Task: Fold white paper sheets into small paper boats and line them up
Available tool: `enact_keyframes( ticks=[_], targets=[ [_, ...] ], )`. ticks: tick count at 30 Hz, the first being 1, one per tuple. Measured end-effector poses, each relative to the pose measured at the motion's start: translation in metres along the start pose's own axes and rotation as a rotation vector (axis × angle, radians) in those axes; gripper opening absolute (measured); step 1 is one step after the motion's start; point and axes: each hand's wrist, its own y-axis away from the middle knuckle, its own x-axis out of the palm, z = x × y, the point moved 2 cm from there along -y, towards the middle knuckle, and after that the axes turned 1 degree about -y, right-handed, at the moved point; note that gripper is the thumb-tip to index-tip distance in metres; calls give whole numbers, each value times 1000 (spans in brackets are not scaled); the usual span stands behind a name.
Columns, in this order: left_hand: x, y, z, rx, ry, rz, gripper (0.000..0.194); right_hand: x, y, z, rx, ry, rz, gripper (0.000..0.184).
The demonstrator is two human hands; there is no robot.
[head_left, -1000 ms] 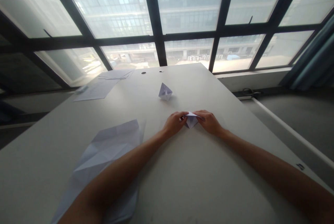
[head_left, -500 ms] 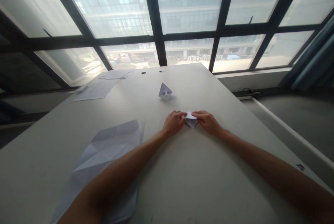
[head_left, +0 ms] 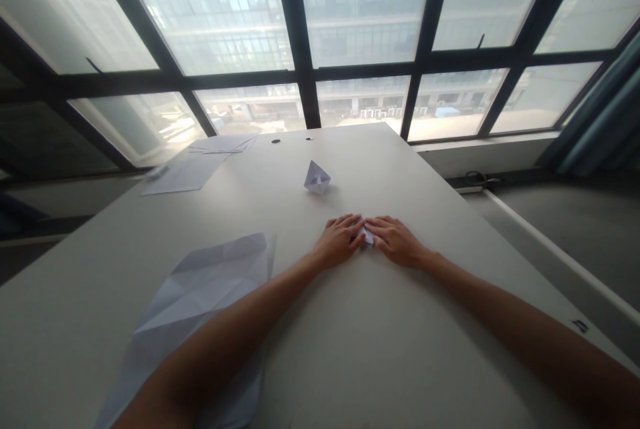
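Observation:
A small piece of folded white paper [head_left: 368, 237] lies on the white table, mostly hidden under my fingers. My left hand [head_left: 341, 239] holds its left side, with the fingers along the far edge and the thumb at the near edge. From the right, my right hand [head_left: 395, 239] presses on the other side in the same way, fingertips almost meeting those of the left. Beyond my hands stands a folded paper boat [head_left: 317, 179] with a pointed peak, touched by neither hand.
Creased white sheets [head_left: 220, 275] lie at the left, partly beneath my left forearm. More flat papers [head_left: 185, 172] rest near the table's far left corner. The white table [head_left: 380, 349] reaches toward large windows, with a round hole [head_left: 275, 141] near its far edge.
My fingers have spread flatter over the small folded paper, and both thumbs have come down to its near edge. Less of the paper shows now. The paper boat stays put.

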Motion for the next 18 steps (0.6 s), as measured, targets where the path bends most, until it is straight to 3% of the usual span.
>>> enact_keyframes(
  ticks=[4, 12, 18],
  targets=[
    [2, 0, 1, 17, -29, 34, 51, 3, -1, -2, 29, -19, -41, 42],
    [3, 2, 1, 30, -45, 87, 66, 10, 2, -5, 34, 33, 34, 67],
    [6, 0, 4, -1, -33, 96, 57, 12, 4, -6, 52, 26, 65, 62]
  ],
)
